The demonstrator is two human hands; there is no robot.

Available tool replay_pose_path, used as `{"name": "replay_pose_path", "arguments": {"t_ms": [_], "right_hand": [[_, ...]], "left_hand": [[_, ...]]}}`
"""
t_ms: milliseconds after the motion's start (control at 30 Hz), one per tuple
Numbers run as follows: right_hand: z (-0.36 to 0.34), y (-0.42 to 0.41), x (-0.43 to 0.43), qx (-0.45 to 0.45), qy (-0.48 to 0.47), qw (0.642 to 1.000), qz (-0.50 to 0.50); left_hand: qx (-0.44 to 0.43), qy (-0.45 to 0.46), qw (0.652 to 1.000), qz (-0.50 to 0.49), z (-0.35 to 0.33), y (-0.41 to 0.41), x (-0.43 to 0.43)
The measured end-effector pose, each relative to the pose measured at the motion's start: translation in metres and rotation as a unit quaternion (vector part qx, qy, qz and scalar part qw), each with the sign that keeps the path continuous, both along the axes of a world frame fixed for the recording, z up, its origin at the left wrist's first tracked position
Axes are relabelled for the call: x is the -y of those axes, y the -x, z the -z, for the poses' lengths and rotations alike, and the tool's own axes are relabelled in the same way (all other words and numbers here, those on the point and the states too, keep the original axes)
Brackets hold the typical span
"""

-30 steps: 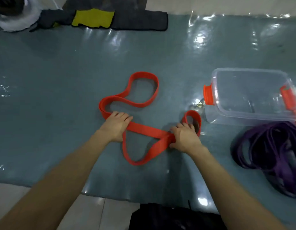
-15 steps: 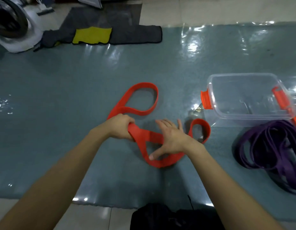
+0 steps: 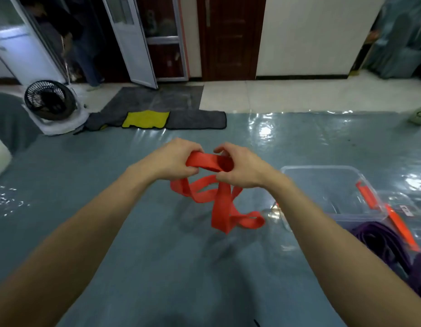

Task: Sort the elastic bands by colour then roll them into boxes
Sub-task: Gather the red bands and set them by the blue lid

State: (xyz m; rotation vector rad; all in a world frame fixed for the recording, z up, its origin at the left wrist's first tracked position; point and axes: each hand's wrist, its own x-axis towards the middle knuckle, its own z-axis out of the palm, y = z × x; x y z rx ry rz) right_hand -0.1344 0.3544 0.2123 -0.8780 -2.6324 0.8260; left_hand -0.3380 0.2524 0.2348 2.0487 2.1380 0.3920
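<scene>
Now I had lifted the red band off the mat; my left hand and right hand both gripped its top, loops dangling beside the clear box, so rolling looked ready to begin.

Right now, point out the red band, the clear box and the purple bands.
red band (image 3: 220, 208), head view, on the hanging strip.
clear box (image 3: 327, 187), head view, on its bare inside.
purple bands (image 3: 381, 244), head view, on the pile's middle.
</scene>
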Motion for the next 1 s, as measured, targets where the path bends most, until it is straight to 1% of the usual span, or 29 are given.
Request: {"name": "replay_pose_path", "arguments": {"t_ms": [100, 133, 200, 267, 367, 400, 433, 500, 533, 567, 600, 667, 700, 767, 833, 900, 933, 967, 1000], "right_hand": [[-0.032, 0.003, -0.007, -0.047, -0.051, 0.998, -0.002], [-0.038, 0.006, -0.007, -0.054, -0.071, 0.996, -0.005], [-0.045, 0.011, -0.012, -0.047, -0.108, 0.993, -0.002], [-0.058, 0.01, -0.024, -0.052, -0.113, 0.992, 0.027], [-0.082, 0.0, -0.043, -0.114, -0.108, 0.983, 0.09], [-0.089, -0.003, -0.049, -0.116, -0.112, 0.981, 0.104], [-0.093, -0.005, -0.054, -0.09, -0.11, 0.984, 0.103], [-0.1, -0.006, -0.059, 0.003, -0.073, 0.996, 0.057], [-0.103, -0.005, -0.059, 0.028, -0.049, 0.998, 0.036], [-0.105, -0.002, -0.057, 0.02, -0.033, 0.999, 0.026], [-0.108, 0.002, -0.055, -0.013, -0.023, 0.999, 0.025], [-0.113, 0.015, -0.048, -0.091, 0.016, 0.996, 0.015], [-0.114, 0.022, -0.044, -0.119, 0.056, 0.991, 0.002], [-0.115, 0.032, -0.042, -0.137, 0.131, 0.982, -0.026], [-0.119, 0.035, -0.042, -0.139, 0.159, 0.977, -0.029], [-0.127, 0.035, -0.047, -0.168, 0.173, 0.97, -0.027], [-0.134, 0.034, -0.048, -0.18, 0.168, 0.969, -0.028], [-0.142, 0.033, -0.048, -0.18, 0.148, 0.972, -0.033], [-0.148, 0.033, -0.048, -0.167, 0.116, 0.978, -0.041]], "left_hand": [[0.032, -0.114, 0.993, -0.007, -0.049, -0.002, -0.019], [0.035, -0.134, 0.99, 0.001, -0.065, -0.006, -0.026], [0.018, -0.124, 0.992, 0.029, -0.092, -0.011, -0.036], [0.017, -0.108, 0.993, 0.038, -0.111, -0.008, -0.044], [0.037, -0.117, 0.992, 0.017, -0.129, 0.006, -0.05], [0.035, -0.111, 0.993, 0.017, -0.134, 0.009, -0.051], [0.034, -0.105, 0.994, 0.016, -0.138, 0.012, -0.052], [0.064, -0.116, 0.991, 0.007, -0.149, 0.016, -0.053], [0.082, -0.123, 0.989, 0.007, -0.155, 0.016, -0.054], [0.09, -0.122, 0.988, 0.013, -0.16, 0.014, -0.055], [0.085, -0.11, 0.99, 0.023, -0.163, 0.011, -0.055], [0.042, -0.069, 0.996, 0.046, -0.169, 0.001, -0.057], [0.01, -0.056, 0.997, 0.055, -0.172, -0.002, -0.058], [-0.046, -0.056, 0.996, 0.055, -0.181, -0.003, -0.057], [-0.069, -0.065, 0.995, 0.04, -0.183, 0.007, -0.053], [-0.089, -0.047, 0.995, 0.014, -0.169, 0.023, -0.047], [-0.082, -0.018, 0.996, 0.011, -0.156, 0.03, -0.044], [-0.045, 0.012, 0.999, 0.018, -0.142, 0.037, -0.042], [0.019, 0.029, 0.999, 0.027, -0.129, 0.041, -0.04]]}}
